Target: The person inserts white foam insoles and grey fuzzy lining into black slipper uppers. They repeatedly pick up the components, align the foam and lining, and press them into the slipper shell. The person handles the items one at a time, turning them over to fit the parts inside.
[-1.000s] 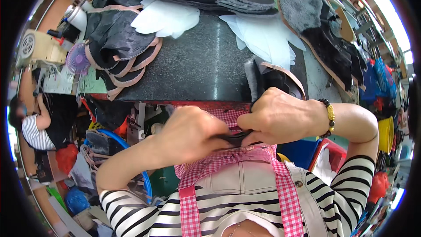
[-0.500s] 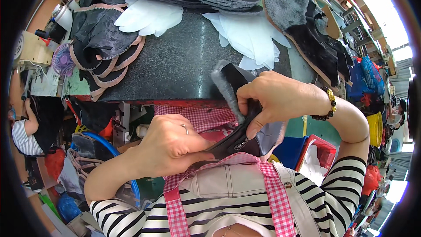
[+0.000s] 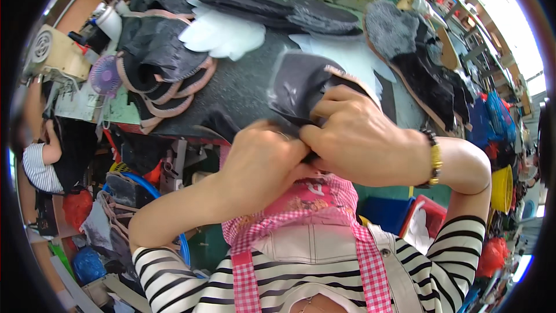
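Well, both hands [image 3: 255, 159] [image 3: 362, 139] together, clamped on a dark shoe upper [image 3: 298, 84]; white lettering [image 3: 315, 188] on the pink apron [image 3: 339, 197].

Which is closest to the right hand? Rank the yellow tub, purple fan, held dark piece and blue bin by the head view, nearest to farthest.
1. Held dark piece: at the right hand itself, rising past its fingers.
2. Blue bin: just below that hand.
3. Yellow tub: out at the right.
4. Purple fan: far left.
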